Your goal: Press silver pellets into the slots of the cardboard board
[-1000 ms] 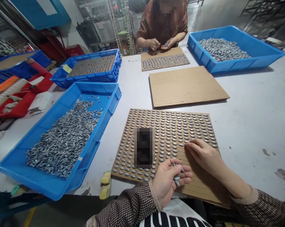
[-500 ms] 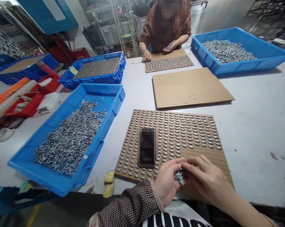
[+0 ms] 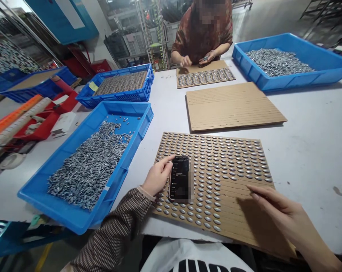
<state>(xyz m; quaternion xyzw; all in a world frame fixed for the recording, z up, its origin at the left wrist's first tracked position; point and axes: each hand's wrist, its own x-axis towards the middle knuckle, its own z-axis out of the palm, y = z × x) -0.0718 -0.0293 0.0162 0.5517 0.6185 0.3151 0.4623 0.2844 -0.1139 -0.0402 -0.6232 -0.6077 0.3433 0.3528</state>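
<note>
My left hand [image 3: 157, 176] rests at the left edge of a black phone [image 3: 179, 177]. Its forefinger reaches to the phone's top corner and its other fingers curl under, so I cannot see what is in them. The phone lies on a slotted cardboard sheet [image 3: 233, 219], most of whose rows hold small oval metal pieces [image 3: 222, 155]. My right hand [image 3: 275, 202] lies open and flat over the sheet's bare near-right rows, fingers stretched left, holding nothing.
A blue tray [image 3: 131, 151] of loose metal pieces stands to the left. A bare cardboard sheet [image 3: 233, 105] lies beyond mine. Another blue tray [image 3: 324, 77] sits far right, and a crate [image 3: 116, 96] of filled sheets far left. A person [image 3: 207, 34] works opposite.
My left hand moved from the near edge up and left to the phone. My right hand left the left hand and spread flat on the bare rows. The handful of pieces is out of sight.
</note>
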